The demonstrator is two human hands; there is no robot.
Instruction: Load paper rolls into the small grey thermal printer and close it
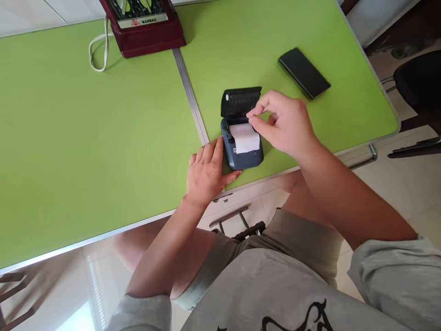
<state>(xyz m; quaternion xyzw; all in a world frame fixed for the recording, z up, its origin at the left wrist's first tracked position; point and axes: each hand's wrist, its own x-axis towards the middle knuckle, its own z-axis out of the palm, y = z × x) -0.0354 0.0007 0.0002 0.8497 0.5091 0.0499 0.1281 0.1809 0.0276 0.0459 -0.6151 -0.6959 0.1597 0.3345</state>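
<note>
A small dark blue label printer (pixel 245 160) stands on the green table with its black lid (pixel 240 102) tipped up at the back. A strip of white paper (pixel 245 139) comes out of it and hangs over the front of its body. My left hand (pixel 206 172) lies on the table with fingers and thumb stretched out, against the printer's left side and front corner. Above the printer's right rear, by the raised lid, my right hand (pixel 285 122) is closed in a pinch. Whatever is between its fingertips is too small to make out.
A black phone (pixel 304 73) lies on the table (pixel 86 138) at the back right. Toward the back stands a dark red framed device (pixel 151 41) with a white cord (pixel 103 50). A metal strip (pixel 189 89) crosses the tabletop. A dark chair (pixel 420 82) is at the right.
</note>
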